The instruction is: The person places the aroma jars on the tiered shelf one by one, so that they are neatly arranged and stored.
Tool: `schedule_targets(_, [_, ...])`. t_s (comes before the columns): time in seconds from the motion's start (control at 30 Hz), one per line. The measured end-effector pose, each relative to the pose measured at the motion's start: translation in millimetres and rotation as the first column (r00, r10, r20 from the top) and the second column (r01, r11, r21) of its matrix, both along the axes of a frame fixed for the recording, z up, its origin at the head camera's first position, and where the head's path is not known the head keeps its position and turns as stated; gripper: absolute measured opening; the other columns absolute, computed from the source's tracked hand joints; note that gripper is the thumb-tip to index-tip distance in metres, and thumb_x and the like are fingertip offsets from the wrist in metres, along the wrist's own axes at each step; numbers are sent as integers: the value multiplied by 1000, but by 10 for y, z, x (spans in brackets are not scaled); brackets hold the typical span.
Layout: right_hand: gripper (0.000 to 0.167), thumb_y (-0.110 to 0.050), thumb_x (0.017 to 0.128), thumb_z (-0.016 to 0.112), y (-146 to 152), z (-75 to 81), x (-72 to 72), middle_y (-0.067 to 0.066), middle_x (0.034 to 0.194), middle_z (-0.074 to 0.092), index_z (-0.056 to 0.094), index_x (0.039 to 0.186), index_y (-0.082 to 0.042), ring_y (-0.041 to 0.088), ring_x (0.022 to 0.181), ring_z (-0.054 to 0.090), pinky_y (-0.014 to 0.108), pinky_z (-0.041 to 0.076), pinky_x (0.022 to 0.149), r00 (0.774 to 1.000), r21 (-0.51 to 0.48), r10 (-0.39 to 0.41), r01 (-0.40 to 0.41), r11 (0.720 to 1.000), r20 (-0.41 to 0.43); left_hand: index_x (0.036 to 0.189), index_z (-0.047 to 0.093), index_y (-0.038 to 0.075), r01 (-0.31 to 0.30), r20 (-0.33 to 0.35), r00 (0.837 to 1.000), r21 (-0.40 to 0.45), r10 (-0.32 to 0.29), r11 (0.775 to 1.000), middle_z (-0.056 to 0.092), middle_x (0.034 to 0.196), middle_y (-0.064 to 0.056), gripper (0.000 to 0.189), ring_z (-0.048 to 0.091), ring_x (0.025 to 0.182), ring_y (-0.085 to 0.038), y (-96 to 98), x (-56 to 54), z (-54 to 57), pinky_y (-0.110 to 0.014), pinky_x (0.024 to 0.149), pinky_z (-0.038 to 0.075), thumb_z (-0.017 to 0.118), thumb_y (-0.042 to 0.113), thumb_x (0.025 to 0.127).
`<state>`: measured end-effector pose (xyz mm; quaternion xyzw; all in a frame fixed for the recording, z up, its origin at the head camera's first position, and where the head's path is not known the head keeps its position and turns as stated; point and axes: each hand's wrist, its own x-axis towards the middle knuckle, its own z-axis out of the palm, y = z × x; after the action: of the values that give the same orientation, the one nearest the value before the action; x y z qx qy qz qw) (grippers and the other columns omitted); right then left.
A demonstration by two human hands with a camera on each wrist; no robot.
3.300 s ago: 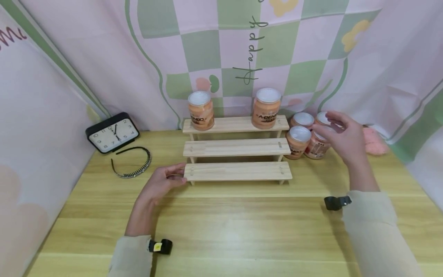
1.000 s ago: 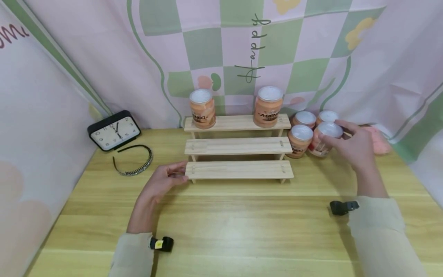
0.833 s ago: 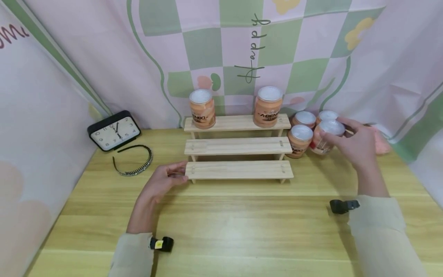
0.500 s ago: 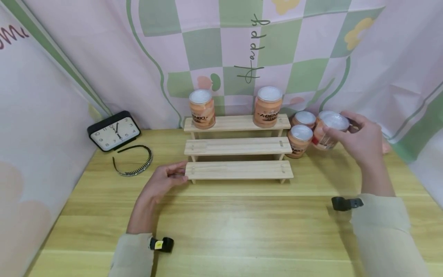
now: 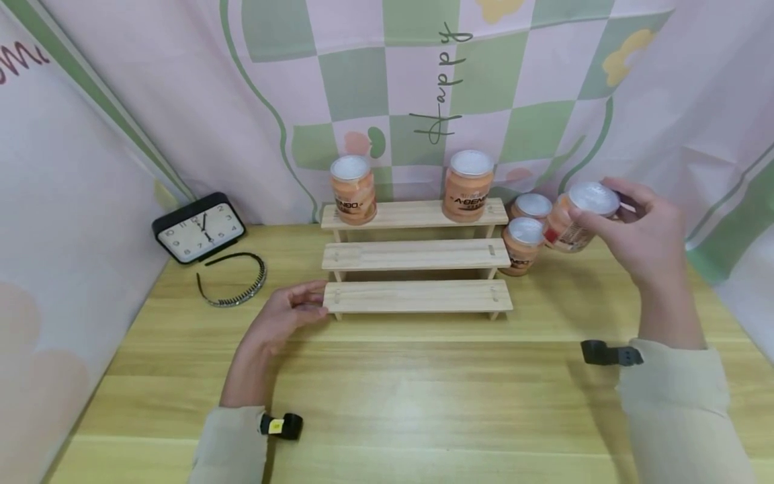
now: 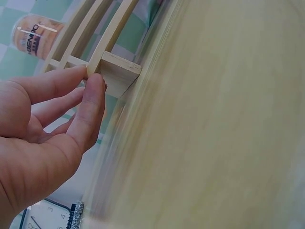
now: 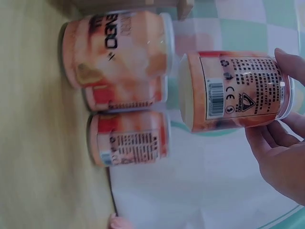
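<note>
In the head view my right hand (image 5: 653,235) grips an orange can (image 5: 570,227) with a silver lid, thumb and fingers near its top. It is tilted and off the table; the right wrist view shows its printed back and barcode. My left hand (image 5: 284,312) pinches the left end of the lowest board of a three-step wooden shelf (image 5: 417,297), thumb and index finger at the corner in the left wrist view. Two like cans, a left one (image 5: 353,191) and a right one (image 5: 468,189), stand upright on the top step.
Right of the shelf, a front can (image 5: 521,252) and a back can (image 5: 532,204) stand on the table; a third can (image 7: 131,138) shows in the right wrist view. A black clock (image 5: 199,228) and a headband (image 5: 238,296) lie left. A patterned cloth (image 5: 357,81) hangs behind.
My right hand has closed around the front right can of the group, lifted it and carried it up and to the right, tilting it. The left hand stays at the shelf's end.
</note>
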<state>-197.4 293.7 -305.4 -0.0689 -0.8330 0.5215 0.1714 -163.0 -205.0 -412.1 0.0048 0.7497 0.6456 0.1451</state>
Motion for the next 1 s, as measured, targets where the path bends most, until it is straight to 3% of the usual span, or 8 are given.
schedule_targets(0.17, [65,-14,83,85,-135,61,29,3,135,56,58,142,-5,3,110,60,6,49,80,1000,2,26,-26,1000,-14,145,50,-3,-10,0,1000,4,10,1000,59,127,-24,60,64,103,-25,-6,3,-14,-29,89,55,69,-7,88])
schedule_targets(0.4, [59,-8,81,86,-317,82,38,-5,122,62,63,134,-1,4,105,62,7,50,83,993,12,79,-78,997,-91,145,51,-1,-18,11,1000,33,18,999,60,129,-24,61,63,106,-28,6,-6,-2,-34,92,55,67,-9,87])
schedule_targets(0.67, [57,-5,77,87,-513,71,18,2,120,64,66,130,1,8,99,63,8,51,80,974,22,149,-147,989,-173,143,53,-1,-25,12,1000,29,25,999,60,127,-22,58,62,107,-27,18,-7,23,-33,91,55,68,-7,87])
schedule_targets(1.0, [56,-4,77,87,-758,43,30,5,120,63,67,129,3,10,97,63,10,52,79,948,40,244,-241,970,-202,144,51,-2,-26,18,1000,27,26,999,58,128,-22,57,60,108,-27,13,2,25,-32,90,55,68,-5,89])
